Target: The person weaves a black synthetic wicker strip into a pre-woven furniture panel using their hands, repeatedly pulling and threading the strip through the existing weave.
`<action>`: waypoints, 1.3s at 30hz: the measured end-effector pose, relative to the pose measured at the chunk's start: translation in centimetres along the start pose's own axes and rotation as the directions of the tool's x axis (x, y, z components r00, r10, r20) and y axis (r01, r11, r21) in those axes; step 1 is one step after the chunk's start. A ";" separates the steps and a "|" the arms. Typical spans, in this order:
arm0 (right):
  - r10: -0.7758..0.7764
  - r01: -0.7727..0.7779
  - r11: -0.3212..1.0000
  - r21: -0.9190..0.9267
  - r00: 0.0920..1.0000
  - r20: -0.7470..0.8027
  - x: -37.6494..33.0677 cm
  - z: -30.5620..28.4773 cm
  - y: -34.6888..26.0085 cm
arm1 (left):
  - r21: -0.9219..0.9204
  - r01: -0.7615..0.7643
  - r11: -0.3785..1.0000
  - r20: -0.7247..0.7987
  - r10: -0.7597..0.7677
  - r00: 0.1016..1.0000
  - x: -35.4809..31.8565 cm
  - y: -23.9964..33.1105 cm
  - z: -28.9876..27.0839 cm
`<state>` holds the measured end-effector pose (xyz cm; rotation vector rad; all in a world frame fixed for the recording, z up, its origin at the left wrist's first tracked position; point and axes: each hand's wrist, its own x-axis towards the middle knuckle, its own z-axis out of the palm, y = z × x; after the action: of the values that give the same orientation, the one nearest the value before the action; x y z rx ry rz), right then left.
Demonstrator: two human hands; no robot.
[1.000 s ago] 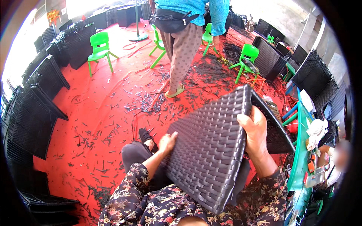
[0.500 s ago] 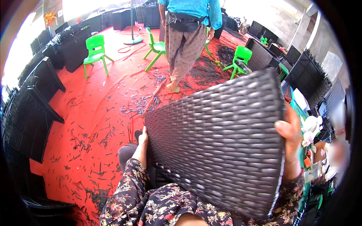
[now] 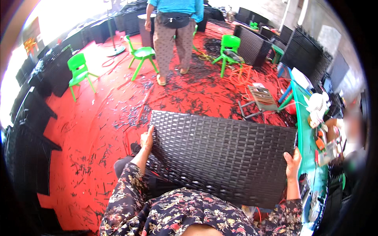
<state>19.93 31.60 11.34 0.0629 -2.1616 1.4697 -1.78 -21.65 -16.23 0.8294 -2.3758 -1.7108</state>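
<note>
Between my hands I hold a black woven wicker panel [image 3: 224,155], wide and rectangular, tilted over my lap. My left hand [image 3: 147,139] grips its left edge, with the thumb up along the side and the fingers partly hidden behind. On the opposite edge my right hand [image 3: 292,162] is closed, its thumb on the front face and its other fingers mostly behind the panel. Part of my dark-clad leg [image 3: 123,166] shows past the panel's left side.
A person [image 3: 173,43] in a blue top stands ahead on the red floor covering [image 3: 78,157], strewn with black scraps. Green chairs [image 3: 78,69] stand around. A folding stool [image 3: 262,98] and a cluttered green table [image 3: 305,129] are on my right. Black woven panels [image 3: 29,157] line the left.
The panel has swung down and away from me on its right side, lying lower and flatter. Both hands keep hold. My view has turned right, and the person ahead has stepped farther off.
</note>
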 end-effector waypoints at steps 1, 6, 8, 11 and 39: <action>-0.011 0.010 1.000 -0.007 0.999 -0.043 -0.3 -0.8 0.8 | -0.015 -0.026 1.000 0.048 0.026 0.998 -0.9 3.1 1.1; 0.138 -0.162 0.982 -0.094 0.964 -0.226 1.5 -5.5 15.5 | 0.204 -0.261 0.944 0.116 0.241 0.964 1.2 12.9 4.1; 0.170 -0.193 0.979 -0.067 0.952 -0.255 3.4 -4.7 18.8 | 0.234 -0.307 0.922 0.112 0.288 0.951 2.0 15.1 3.2; 0.238 -0.311 0.885 -0.346 0.942 -0.238 7.5 -3.4 19.9 | 0.152 -0.415 0.897 -0.006 0.420 0.907 3.7 13.5 2.5; 0.411 -0.456 0.780 -0.429 0.890 -0.199 10.2 5.2 27.9 | 0.456 -0.748 0.482 0.442 0.607 0.660 -6.6 29.8 13.3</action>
<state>0.15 41.00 -9.47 -0.7121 -2.4942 1.0881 -12.33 -0.62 7.36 -0.3676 -2.8456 -0.7176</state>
